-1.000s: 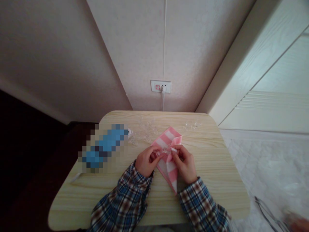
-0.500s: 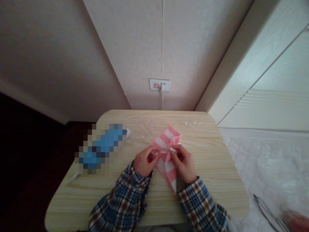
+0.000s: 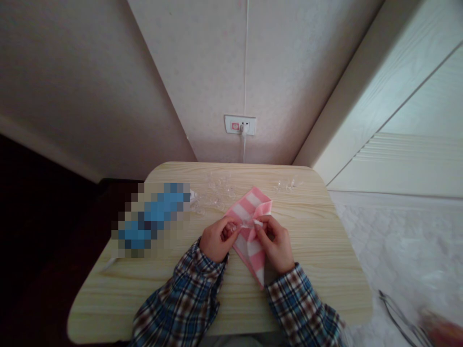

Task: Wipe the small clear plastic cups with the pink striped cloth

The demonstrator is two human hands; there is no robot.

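Note:
A pink and white striped cloth (image 3: 247, 208) lies folded at the middle of the wooden table (image 3: 325, 289). At its left edge, my left hand (image 3: 219, 239) is closed in a pinch on a small clear piece, mostly covered by the fingers. My right hand (image 3: 275, 243) pinches a fold of the cloth on the right side. Between the two hands a bit of clear material shows over the cloth. Several small clear plastic pieces (image 3: 217, 202) are scattered behind my left hand, and a few more clear pieces (image 3: 289, 184) lie at the back right.
A blurred-out blue object (image 3: 159, 212) lies at the table's left, with a white tip at its right end. Behind the table, a plug and cable sit in a wall socket (image 3: 240, 125). Dark cords (image 3: 398, 313) lie on the white quilted surface at right.

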